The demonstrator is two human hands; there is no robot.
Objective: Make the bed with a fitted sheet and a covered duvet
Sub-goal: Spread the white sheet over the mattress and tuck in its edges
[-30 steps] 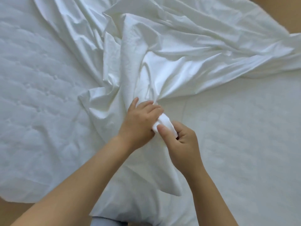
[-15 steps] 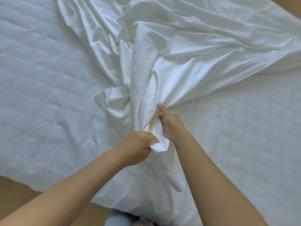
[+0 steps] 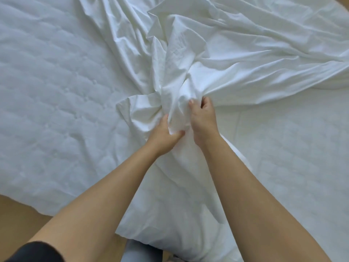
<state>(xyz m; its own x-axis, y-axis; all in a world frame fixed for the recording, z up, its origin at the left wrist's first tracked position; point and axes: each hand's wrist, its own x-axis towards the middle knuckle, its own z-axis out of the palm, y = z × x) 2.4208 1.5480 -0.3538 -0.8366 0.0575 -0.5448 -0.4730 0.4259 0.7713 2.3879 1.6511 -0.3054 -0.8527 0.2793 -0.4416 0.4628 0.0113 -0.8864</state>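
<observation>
The left hand [image 3: 166,138] curled round the gathered white sheet [image 3: 188,53] on the quilted mattress [image 3: 56,91]; the right hand [image 3: 203,120] pinched the same ridge just farther; the cloth's bulk fanned far and right of both.

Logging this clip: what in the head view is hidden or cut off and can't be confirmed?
- Head view: most fingers of the left hand, wrapped under folds of the crumpled white fabric sheet.
- Head view: the sheet's far edges, cut off by the top and right frame edges; fitted sheet or duvet cover, unclear.
- Head view: grey-blue object, cut off by the bottom edge; unidentifiable.
</observation>
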